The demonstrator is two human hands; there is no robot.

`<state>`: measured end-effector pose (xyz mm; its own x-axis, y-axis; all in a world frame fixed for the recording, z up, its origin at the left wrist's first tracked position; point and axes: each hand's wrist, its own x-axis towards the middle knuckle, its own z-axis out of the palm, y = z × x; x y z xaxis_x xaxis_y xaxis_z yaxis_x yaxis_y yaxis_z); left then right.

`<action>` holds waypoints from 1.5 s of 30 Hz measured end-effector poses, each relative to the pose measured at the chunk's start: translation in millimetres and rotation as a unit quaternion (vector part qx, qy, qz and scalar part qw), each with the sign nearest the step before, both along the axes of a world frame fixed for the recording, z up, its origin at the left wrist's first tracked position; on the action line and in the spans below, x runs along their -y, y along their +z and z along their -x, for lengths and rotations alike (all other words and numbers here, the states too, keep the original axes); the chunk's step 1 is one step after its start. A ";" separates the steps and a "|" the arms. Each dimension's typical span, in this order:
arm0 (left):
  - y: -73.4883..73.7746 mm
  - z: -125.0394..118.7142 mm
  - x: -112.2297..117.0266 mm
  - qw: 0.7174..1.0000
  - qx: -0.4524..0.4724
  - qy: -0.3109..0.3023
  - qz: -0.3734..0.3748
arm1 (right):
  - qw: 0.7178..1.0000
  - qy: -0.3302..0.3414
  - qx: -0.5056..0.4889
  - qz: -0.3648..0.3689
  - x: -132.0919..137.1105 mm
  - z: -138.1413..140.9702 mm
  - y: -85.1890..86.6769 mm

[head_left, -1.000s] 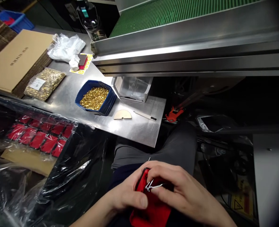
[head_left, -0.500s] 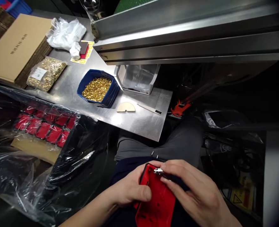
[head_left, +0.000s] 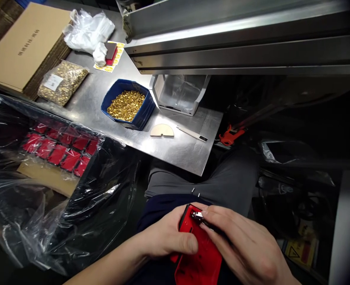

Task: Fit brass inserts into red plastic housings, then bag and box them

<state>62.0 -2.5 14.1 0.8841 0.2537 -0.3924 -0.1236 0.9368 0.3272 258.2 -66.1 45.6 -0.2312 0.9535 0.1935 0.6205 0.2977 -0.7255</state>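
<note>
My left hand [head_left: 175,237] is closed around a red plastic shell with a black edge [head_left: 203,253], its thumb lying over the near side. The shell is tilted above my lap, hollow side up, with small holes and slots inside. Between the thumb and fingers of my right hand [head_left: 237,237] is a small shiny metal nail clipper [head_left: 197,215]. Its jaws are at the inner wall near the shell's top end; whether they touch is hard to tell. My right fingers hide most of the clipper's body.
On the metal table [head_left: 181,156] are a blue bin of brass pieces [head_left: 126,105], a wooden half-disc [head_left: 162,130], a thin tool [head_left: 192,133] and a clear bin [head_left: 181,93]. Red parts [head_left: 58,152] fill a plastic-lined box at left. A metal beam [head_left: 237,55] crosses overhead.
The nail clipper has turned slightly and come closer to the shell's upper inner corner. Both hands and the shell sit a little further right in view; the camera has shifted too.
</note>
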 end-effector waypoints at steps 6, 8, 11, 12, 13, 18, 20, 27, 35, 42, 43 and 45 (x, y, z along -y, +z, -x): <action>-0.4 -0.1 0.4 1.000 0.008 0.005 0.013 | 1.000 0.003 0.018 -0.011 -0.5 3.3 -0.4; 0.6 -0.5 -0.7 1.000 0.007 0.002 0.012 | 0.999 0.008 0.026 -0.021 -0.7 4.0 -0.2; 1.9 -1.2 -1.9 1.000 0.008 0.001 0.009 | 0.998 0.008 0.046 -0.044 0.2 4.5 0.1; 2.2 -1.3 -2.1 1.000 0.008 0.001 0.007 | 0.997 0.006 0.052 -0.052 0.9 4.7 0.1; 2.4 -1.4 -2.3 1.000 0.008 0.002 0.005 | 0.997 0.003 0.057 -0.060 1.7 4.8 -0.1; 3.5 -1.7 -3.6 1.000 0.005 -0.005 -0.008 | 0.995 -0.003 0.074 -0.066 6.8 6.5 -1.5; 3.8 -1.4 -4.1 1.000 0.000 -0.011 -0.016 | 0.995 -0.005 0.081 -0.065 7.7 6.7 -0.8; -1.7 6.3 0.9 0.998 -0.038 -0.037 -0.019 | 0.998 0.009 0.047 0.047 6.3 -13.4 13.1; -4.1 8.3 5.0 0.997 -0.068 -0.031 -0.009 | 0.964 -0.168 0.001 0.205 24.8 -15.7 12.4; -1.9 6.1 7.5 0.998 -0.063 -0.004 0.001 | 0.957 -0.230 0.029 0.171 20.8 14.2 16.4; -1.1 5.4 7.7 0.998 -0.056 -0.001 0.002 | 0.959 -0.230 0.031 0.162 20.2 17.7 16.8; 0.9 3.9 7.5 0.999 -0.041 0.006 0.000 | 0.967 -0.213 0.024 0.141 18.7 24.1 16.8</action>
<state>58.0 -10.0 15.0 0.8461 0.2640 -0.4632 -0.1078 0.9356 0.3363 234.1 -84.9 62.4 0.1921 0.9774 -0.0883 0.6777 -0.1972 -0.7084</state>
